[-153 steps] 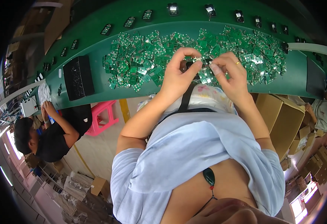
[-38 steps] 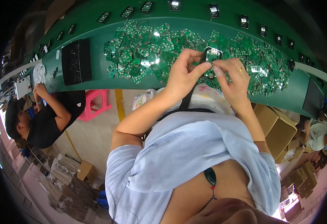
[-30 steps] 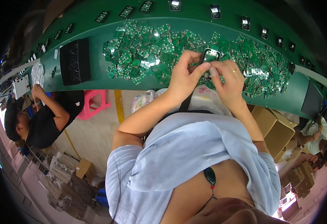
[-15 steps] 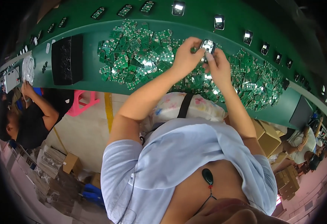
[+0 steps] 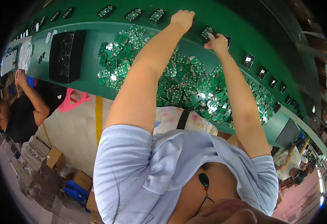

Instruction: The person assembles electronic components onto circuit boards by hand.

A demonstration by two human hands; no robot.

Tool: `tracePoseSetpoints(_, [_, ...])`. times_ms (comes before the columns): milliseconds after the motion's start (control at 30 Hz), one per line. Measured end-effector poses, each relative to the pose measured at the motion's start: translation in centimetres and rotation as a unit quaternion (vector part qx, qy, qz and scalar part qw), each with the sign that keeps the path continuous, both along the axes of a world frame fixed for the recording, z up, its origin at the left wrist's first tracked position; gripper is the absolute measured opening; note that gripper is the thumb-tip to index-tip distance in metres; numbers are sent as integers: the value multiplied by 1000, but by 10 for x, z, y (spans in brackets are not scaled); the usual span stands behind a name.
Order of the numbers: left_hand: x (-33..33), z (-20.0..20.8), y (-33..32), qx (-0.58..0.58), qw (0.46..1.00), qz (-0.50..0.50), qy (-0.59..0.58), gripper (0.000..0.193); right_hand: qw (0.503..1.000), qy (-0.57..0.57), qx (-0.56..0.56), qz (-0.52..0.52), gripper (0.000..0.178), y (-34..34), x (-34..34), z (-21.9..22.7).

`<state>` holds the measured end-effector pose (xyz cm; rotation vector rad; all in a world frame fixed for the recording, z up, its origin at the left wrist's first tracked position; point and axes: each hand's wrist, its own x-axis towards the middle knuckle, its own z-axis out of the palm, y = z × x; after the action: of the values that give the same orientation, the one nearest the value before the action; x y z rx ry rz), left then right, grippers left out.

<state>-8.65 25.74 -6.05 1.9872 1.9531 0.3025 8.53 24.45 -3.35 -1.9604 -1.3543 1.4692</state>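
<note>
My left hand point(image 5: 183, 20) reaches over the far green surface. Its fingers are curled down, and a dark edge shows beside them; what they close on is hidden. To its right, my right hand point(image 5: 218, 43) is held with its fingers apart. A pale-tipped finger meets the near edge of a small black case with a green circuit board point(image 5: 207, 32). Just behind this hand stands a partly covered dark case point(image 5: 228, 42). Below both arms lies a broad heap of loose green circuit boards point(image 5: 186, 80).
Several black cases with boards point(image 5: 133, 14) line the far surface at left; cases with bright screens point(image 5: 249, 61) continue at right. A black box of small dark parts point(image 5: 67, 56) stands left of the heap. Another person point(image 5: 25, 112) works at far left, by a pink stool point(image 5: 73, 100).
Both hands have moved away from the heap toward the far surface and apart from each other. The device they held together is no longer between them. The view has shifted.
</note>
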Motion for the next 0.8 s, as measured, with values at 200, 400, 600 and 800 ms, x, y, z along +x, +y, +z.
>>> tracePoseSetpoints(200, [-8, 11, -36, 6, 989, 101, -112, 27, 971, -62, 214, 90, 47, -75, 26, 24])
tracePoseSetpoints(400, [15, 55, -131, -196, 788, 189, -552, 37, 970, -48, 212, 109, 51, -155, 24, 76])
tracePoseSetpoints(600, [40, 93, -201, -296, 703, 210, -611, 25, 861, -103, 434, 243, 25, -197, 32, 88])
tracePoseSetpoints(800, [40, 94, -241, -375, 713, 169, -568, 21, 930, -3, 343, 133, 13, -218, 54, 83])
